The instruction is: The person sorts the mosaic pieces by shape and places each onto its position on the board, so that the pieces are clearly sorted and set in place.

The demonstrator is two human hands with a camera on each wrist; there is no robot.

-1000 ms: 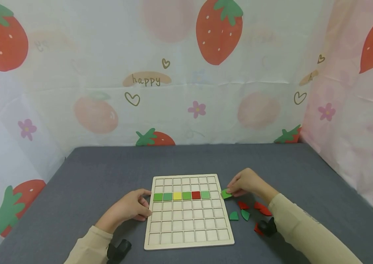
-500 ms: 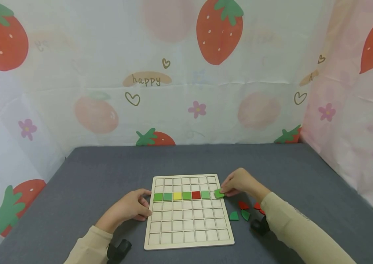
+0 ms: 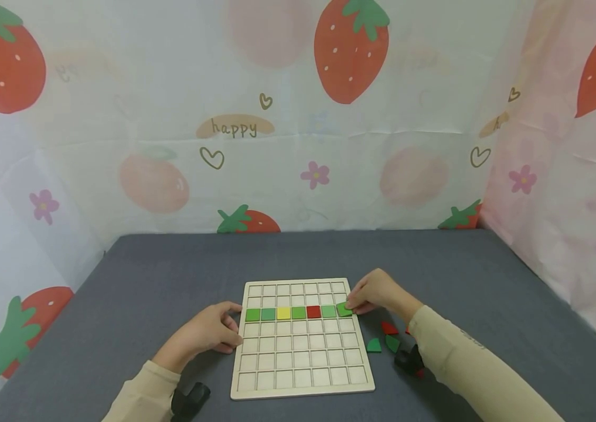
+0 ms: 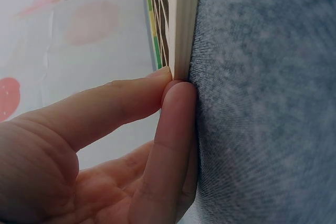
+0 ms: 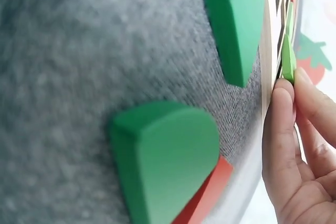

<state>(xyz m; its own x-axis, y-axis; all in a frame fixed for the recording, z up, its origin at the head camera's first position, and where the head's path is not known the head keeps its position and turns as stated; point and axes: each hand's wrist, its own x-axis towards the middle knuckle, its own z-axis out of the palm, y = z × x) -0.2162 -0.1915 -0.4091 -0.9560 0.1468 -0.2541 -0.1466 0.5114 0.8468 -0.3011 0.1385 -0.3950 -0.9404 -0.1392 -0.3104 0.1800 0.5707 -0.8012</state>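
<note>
A pale wooden grid board (image 3: 302, 351) lies on the grey table, several coloured square tiles filling most of its third row from the back. My left hand (image 3: 210, 331) holds the board at its left edge; in the left wrist view the board's rim (image 4: 184, 30) meets the fingertips (image 4: 178, 95). Over that row's rightmost cell, my right hand (image 3: 379, 293) pinches a light green square tile (image 3: 343, 309). In the right wrist view this green tile (image 5: 287, 59) tilts, its near end raised between thumb and finger. Whether its far edge touches the cell is unclear.
Right of the board lie green quarter-round pieces (image 3: 374, 346) and red pieces (image 3: 389, 327), some hidden under the right wrist. A black wrist camera (image 3: 409, 358) hangs low near them. Strawberry-printed cloth (image 3: 298, 176) stands behind the table and at both sides.
My right hand has moved left, carrying the green tile from beside the board's right edge to over the row's last cell. The left hand and board stay put.
</note>
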